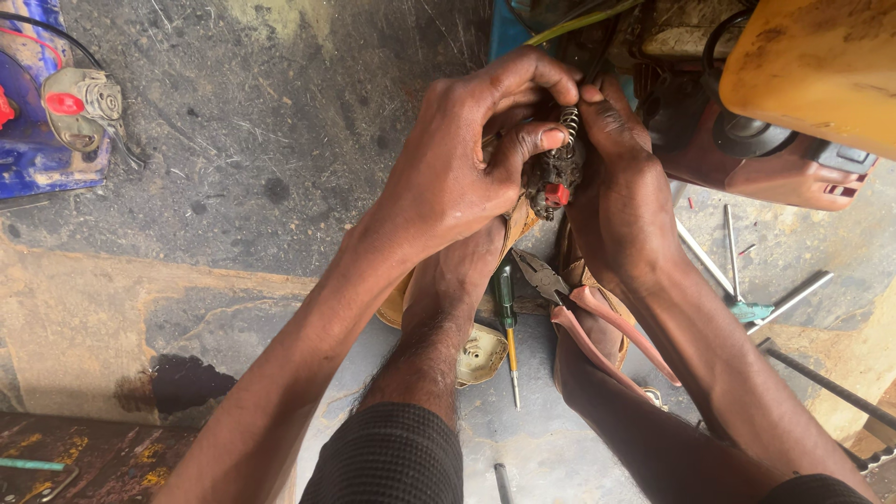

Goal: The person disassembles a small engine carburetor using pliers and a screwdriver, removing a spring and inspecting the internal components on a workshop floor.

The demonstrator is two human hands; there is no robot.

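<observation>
Your left hand (pixel 457 177) and right hand (pixel 621 191) hold tight with their fingers (pixel 534 140) a dark part (pixel 555 177), its spring (pixel 569 121) end pointing up, long axis upright, above the stained concrete floor (pixel 261 140).

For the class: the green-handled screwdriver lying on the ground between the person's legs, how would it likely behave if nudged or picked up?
The screwdriver has a round handle and thin shaft, so it would probably roll if nudged sideways. It looks stiff and likely light for its length. The pink-handled pliers lie close beside it and might stop a roll that way.
</observation>
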